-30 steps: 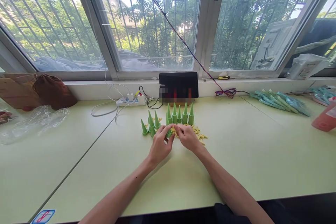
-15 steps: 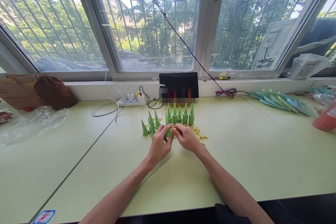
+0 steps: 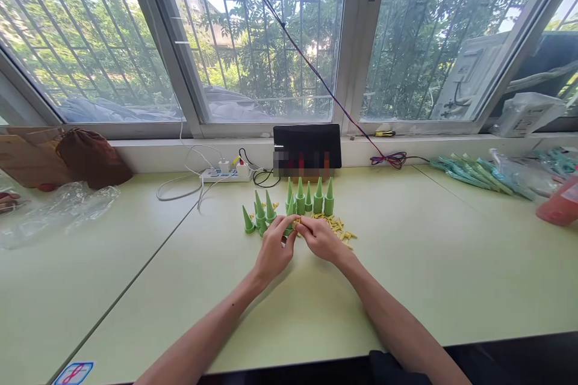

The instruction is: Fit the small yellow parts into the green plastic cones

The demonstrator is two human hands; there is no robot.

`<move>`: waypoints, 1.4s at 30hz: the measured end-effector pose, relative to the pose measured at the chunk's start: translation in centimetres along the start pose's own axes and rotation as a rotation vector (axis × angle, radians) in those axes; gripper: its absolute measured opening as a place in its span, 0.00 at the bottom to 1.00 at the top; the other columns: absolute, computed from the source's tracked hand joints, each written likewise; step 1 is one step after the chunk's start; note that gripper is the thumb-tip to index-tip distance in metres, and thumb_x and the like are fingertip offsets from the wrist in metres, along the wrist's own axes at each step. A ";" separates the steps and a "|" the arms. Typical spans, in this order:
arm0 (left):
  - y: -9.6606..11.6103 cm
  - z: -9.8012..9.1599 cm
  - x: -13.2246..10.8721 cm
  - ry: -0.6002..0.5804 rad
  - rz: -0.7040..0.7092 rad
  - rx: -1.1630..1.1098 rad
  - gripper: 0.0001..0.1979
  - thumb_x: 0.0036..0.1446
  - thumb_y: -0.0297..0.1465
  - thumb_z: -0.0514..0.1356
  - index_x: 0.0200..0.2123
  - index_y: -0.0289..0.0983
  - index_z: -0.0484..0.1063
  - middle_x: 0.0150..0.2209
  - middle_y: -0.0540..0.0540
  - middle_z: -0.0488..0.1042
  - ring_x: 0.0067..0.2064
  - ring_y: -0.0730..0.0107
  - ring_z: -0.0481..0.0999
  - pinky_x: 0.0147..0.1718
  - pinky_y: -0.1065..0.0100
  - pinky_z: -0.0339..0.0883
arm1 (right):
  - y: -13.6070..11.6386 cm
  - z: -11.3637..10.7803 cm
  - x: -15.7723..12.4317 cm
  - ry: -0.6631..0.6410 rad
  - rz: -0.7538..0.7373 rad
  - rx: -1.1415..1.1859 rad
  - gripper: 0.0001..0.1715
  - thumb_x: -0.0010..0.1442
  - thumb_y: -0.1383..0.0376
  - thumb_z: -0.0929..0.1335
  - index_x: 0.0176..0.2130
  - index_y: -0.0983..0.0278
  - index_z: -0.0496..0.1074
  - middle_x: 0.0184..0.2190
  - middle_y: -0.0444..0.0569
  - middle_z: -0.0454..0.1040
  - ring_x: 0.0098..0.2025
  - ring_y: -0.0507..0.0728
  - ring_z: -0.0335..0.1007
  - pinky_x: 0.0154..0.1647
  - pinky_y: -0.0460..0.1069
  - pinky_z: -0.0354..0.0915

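Observation:
My left hand (image 3: 276,246) and my right hand (image 3: 323,239) meet at the middle of the table, fingertips pinched together on a small yellow piece (image 3: 297,223). Its shape is mostly hidden by the fingers. Just behind the hands stand several green cones on round bases (image 3: 300,198), upright in a row. More green cones (image 3: 259,212) stand to the left of my left hand. Beside and behind my right hand lies a loose pile of small yellow pieces (image 3: 336,226).
A black tablet (image 3: 307,147) leans at the windowsill behind the cones. To its left are a white power strip (image 3: 226,175) with cables and a brown bag (image 3: 93,157). Green plastic-wrapped items (image 3: 478,175) and a red container (image 3: 559,201) lie at right.
The fingertips have shifted slightly around the yellow piece, and my left fingers have bent a little. Both hands stay in nearly the same place.

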State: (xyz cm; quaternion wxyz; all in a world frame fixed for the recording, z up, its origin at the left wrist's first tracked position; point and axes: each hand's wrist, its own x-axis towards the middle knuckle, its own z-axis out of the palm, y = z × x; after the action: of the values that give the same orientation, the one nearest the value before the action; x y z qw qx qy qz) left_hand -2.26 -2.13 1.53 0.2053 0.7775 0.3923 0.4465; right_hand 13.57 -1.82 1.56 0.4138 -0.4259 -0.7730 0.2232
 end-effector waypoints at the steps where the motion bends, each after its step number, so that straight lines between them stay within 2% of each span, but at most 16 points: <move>1: 0.0 0.0 0.0 -0.001 -0.001 -0.002 0.14 0.62 0.28 0.53 0.50 0.42 0.68 0.44 0.44 0.70 0.37 0.72 0.74 0.28 0.73 0.73 | 0.0 0.0 0.0 0.002 0.002 -0.001 0.19 0.67 0.59 0.58 0.26 0.62 0.59 0.22 0.42 0.62 0.23 0.51 0.55 0.25 0.47 0.49; 9: 0.0 0.1 0.0 -0.002 -0.002 -0.013 0.14 0.62 0.29 0.53 0.50 0.42 0.68 0.45 0.45 0.70 0.38 0.71 0.74 0.29 0.73 0.74 | 0.0 0.1 0.0 -0.006 0.020 0.014 0.21 0.69 0.59 0.56 0.26 0.63 0.60 0.22 0.42 0.64 0.24 0.50 0.57 0.27 0.46 0.51; 20: -0.1 0.1 0.0 -0.006 0.000 -0.009 0.14 0.62 0.31 0.54 0.51 0.42 0.68 0.45 0.45 0.70 0.39 0.70 0.75 0.29 0.73 0.74 | -0.2 0.0 0.1 0.010 0.034 0.029 0.24 0.69 0.56 0.56 0.24 0.63 0.57 0.20 0.41 0.61 0.23 0.49 0.54 0.26 0.46 0.49; 24: 0.0 0.0 0.1 0.025 -0.014 -0.010 0.14 0.61 0.32 0.56 0.51 0.42 0.68 0.45 0.45 0.70 0.36 0.73 0.75 0.28 0.74 0.74 | -0.1 0.2 0.2 0.043 0.040 0.030 0.23 0.69 0.55 0.56 0.25 0.63 0.57 0.20 0.40 0.60 0.23 0.49 0.53 0.25 0.45 0.49; 28: 0.2 0.1 0.1 0.039 -0.040 -0.046 0.14 0.61 0.33 0.56 0.51 0.42 0.69 0.45 0.46 0.70 0.28 0.79 0.72 0.23 0.74 0.73 | -0.1 0.2 0.1 0.088 0.038 -0.006 0.22 0.68 0.56 0.58 0.25 0.63 0.56 0.19 0.40 0.58 0.22 0.49 0.50 0.24 0.45 0.48; 35: 0.0 0.2 0.1 0.046 -0.079 -0.103 0.14 0.59 0.30 0.57 0.49 0.41 0.69 0.45 0.47 0.70 0.25 0.80 0.72 0.21 0.74 0.74 | -0.3 0.0 0.0 0.073 -0.010 -0.028 0.17 0.65 0.59 0.61 0.27 0.62 0.56 0.20 0.39 0.60 0.22 0.49 0.52 0.25 0.45 0.49; 42: 0.1 0.1 0.0 -0.009 -0.143 -0.154 0.14 0.58 0.31 0.56 0.48 0.40 0.67 0.41 0.46 0.73 0.30 0.74 0.75 0.23 0.71 0.75 | -0.5 -0.2 0.0 0.038 -0.011 -0.058 0.17 0.64 0.61 0.61 0.26 0.62 0.54 0.19 0.39 0.59 0.21 0.49 0.51 0.24 0.45 0.48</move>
State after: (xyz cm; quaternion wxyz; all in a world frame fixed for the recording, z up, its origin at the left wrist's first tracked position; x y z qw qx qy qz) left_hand -2.09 -2.15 1.54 0.2976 0.7314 0.4103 0.4563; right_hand 13.45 -2.10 2.02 0.4171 -0.4373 -0.7736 0.1904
